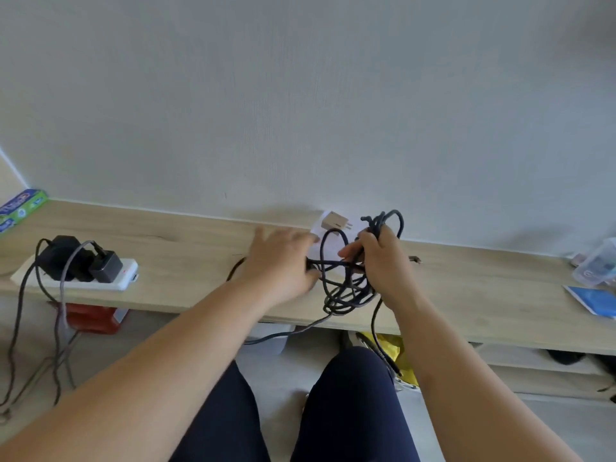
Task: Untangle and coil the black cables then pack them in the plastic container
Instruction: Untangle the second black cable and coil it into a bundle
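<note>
A: Where does the work stand?

B: The tangle of thin black cables (350, 288) hangs just above the front of the long pale wooden shelf (186, 248); the right hand (380, 261) has its fingers wrapped round the top of the bundle; the left hand (283, 261) is curled on one strand drawn sideways out of it; I judge the untangling barely begun.

A: How should that strand be freed?

B: Slowly, I think; trace it back through the loops rather than tug, since a hard pull would likely tighten the knot; the right hand could ease its hold so the loops can slip.

A: And room to move?

B: Two ends trail over the shelf's front edge toward the knees and may catch there; lifting the bundle should help; the flat white wall (300, 111) stands close behind, so drawing leftward along the shelf looks freer; the white power strip with black chargers (100, 278) lies that way, well apart; the small beige plug adapter (335, 221) sits just behind the hands.

A: The box?

B: The clear plastic container (596, 265) stands at the shelf's far right end, well apart from the cables; the board between looks open enough for coiling.
</note>
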A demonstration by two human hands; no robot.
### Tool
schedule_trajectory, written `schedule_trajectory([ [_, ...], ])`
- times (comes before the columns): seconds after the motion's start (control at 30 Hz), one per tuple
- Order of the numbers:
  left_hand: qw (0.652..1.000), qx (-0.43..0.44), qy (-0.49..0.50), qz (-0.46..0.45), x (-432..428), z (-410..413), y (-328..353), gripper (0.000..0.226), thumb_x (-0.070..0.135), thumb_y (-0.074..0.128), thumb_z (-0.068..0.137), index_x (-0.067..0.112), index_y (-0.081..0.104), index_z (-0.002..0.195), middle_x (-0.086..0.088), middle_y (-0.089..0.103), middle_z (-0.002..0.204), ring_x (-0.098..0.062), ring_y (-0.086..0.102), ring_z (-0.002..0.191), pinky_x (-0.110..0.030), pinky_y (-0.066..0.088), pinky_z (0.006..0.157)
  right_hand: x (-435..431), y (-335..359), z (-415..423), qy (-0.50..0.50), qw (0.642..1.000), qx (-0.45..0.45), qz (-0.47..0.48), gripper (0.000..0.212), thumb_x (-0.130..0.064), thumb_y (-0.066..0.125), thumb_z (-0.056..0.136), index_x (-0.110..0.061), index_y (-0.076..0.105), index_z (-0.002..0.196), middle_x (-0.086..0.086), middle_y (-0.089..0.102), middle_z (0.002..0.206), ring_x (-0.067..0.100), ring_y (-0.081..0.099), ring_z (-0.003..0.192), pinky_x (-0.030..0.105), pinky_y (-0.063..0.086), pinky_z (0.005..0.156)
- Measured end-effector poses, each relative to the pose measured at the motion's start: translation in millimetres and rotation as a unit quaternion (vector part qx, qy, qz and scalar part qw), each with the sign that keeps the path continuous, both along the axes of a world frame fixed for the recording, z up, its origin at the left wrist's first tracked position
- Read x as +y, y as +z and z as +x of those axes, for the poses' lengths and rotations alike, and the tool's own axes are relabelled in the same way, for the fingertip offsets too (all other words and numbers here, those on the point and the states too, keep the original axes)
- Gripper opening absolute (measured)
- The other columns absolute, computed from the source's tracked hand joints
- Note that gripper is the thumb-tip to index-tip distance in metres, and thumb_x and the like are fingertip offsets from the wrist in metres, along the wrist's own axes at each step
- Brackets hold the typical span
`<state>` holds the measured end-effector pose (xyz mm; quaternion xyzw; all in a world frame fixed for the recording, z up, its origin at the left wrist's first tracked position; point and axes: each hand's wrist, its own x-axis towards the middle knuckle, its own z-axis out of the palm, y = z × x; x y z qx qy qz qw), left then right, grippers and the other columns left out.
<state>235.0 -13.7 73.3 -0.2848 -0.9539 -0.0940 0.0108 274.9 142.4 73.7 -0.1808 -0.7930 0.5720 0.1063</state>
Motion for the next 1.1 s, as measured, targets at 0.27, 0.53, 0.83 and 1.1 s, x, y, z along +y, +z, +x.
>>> schedule_trajectory([
  [0.27,0.916,-0.168,0.025,0.364,-12.1,-8.0,1.8,0.018,0.029,0.052,0.096,0.026,0.071,0.095,0.008,0.063,0.065,-0.013,0.055,0.061,-0.028,0.035,0.058,10.3,0.0,3.9,-0.023,0.999,0.005,-0.025,0.019,-0.014,0.036,0.098,-0.012,0.052,0.088,0.003,0.071,0.079,0.017,0.064,0.076,0.031,0.048,0.064],
  [0.53,0.738,-0.232,0.129,0.621,-48.4,-24.9,2.6,0.020,0.016,0.047,0.098,0.017,0.066,0.090,0.014,0.032,0.044,-0.003,0.026,0.040,-0.018,0.021,0.044,27.9,-21.5,4.8,-0.066,0.996,-0.031,-0.059,0.037,-0.012,0.032,0.098,0.004,0.065,0.092,0.002,0.073,0.077,0.013,0.066,0.083,0.031,0.048,0.082],
  [0.83,0.758,-0.339,0.156,0.535,-42.1,-13.8,-8.2,0.022,0.031,0.051,0.096,0.015,0.065,0.088,0.007,0.042,0.046,-0.008,0.036,0.039,-0.023,0.038,0.048,23.9,-13.3,5.7,-0.013,0.990,0.027,-0.135,0.021,-0.010,0.035,0.099,0.002,0.052,0.099,0.009,0.063,0.066,0.022,0.059,0.055,0.031,0.049,0.054],
  [1.1,0.834,-0.313,0.227,0.393,-60.7,-25.9,-5.7,0.025,0.022,0.045,0.100,0.007,0.062,0.090,-0.011,0.060,0.078,-0.023,0.057,0.059,-0.038,0.053,0.069,41.0,29.1,-6.7,0.000,0.924,0.117,-0.364,0.025,-0.021,0.040,0.101,-0.004,0.058,0.096,0.004,0.054,0.058,0.018,0.054,0.050,0.030,0.050,0.054],
])
